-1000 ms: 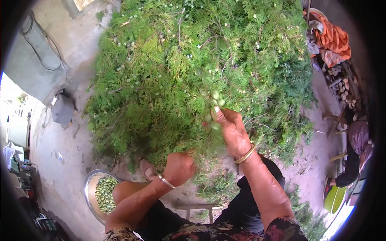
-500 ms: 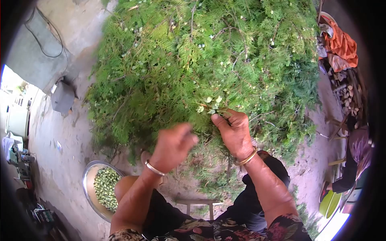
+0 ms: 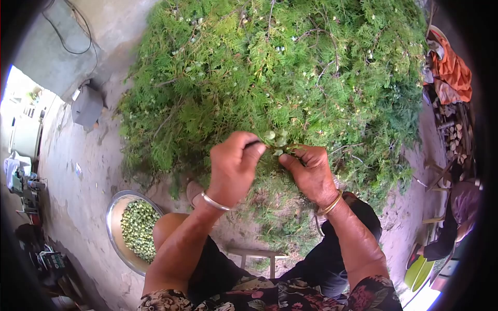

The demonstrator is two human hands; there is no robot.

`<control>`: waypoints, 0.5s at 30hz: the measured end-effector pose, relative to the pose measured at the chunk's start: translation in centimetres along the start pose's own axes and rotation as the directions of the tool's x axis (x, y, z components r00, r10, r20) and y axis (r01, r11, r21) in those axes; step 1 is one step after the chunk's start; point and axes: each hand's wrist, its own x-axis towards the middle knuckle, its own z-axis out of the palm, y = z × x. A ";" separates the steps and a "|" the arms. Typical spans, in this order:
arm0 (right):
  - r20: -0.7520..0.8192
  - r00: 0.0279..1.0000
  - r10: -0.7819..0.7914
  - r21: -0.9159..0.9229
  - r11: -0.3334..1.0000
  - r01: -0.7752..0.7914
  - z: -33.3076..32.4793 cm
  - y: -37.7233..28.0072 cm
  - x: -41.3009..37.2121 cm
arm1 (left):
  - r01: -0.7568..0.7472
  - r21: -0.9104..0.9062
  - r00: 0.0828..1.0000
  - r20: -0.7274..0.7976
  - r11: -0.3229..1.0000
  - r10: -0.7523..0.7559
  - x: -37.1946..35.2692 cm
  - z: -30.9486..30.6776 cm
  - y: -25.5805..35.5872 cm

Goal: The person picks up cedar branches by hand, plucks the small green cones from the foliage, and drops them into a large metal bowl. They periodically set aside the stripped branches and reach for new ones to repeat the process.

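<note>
My right hand [image 3: 311, 173] pinches a small cypress sprig between thumb and fingers. Several pale green cones [image 3: 280, 141] stick out at the sprig's tip. Beside them, on the left, my left hand [image 3: 234, 167] is curled, thumb and forefinger drawn together at the cones' edge. Whatever lies between those fingertips is hidden. Behind both hands spreads a big heap of cut cypress branches [image 3: 249, 83], dotted with more cones. A metal basin [image 3: 115, 212] stands on the floor at lower left, partly filled with picked green cones [image 3: 139, 230].
A wooden stool or frame [image 3: 254, 253] shows between my knees. Loose greenery [image 3: 290, 228] lies on the floor before me. At right are an orange cloth [image 3: 452, 72], stacked firewood [image 3: 454, 137], a seated person [image 3: 456, 212] and a green basin [image 3: 419, 273]. A grey box [image 3: 87, 106] stands at left.
My left hand has moved up and right, to the cones on the sprig, and its fingers have drawn together. My right hand still grips the sprig. The view has shifted slightly.
</note>
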 end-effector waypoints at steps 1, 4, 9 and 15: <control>0.037 0.999 -0.016 -0.003 1.000 0.016 -0.2 0.0 -0.1 | 0.274 -0.228 0.960 0.015 0.934 -0.278 0.0 -0.1 0.5; 0.034 0.998 -0.057 -0.007 0.998 0.057 0.2 0.7 -0.2 | 0.495 -0.515 0.839 0.072 0.700 -0.540 0.7 -1.2 1.3; -0.036 0.997 -0.062 0.015 0.998 0.063 -0.3 0.2 -0.5 | 0.459 -0.840 0.848 0.315 0.291 -0.427 1.8 -3.8 -1.2; -0.061 0.996 -0.059 -0.223 0.974 0.044 -0.2 0.2 -0.9 | 0.483 -0.701 0.871 0.320 0.525 -0.374 0.9 -1.9 1.1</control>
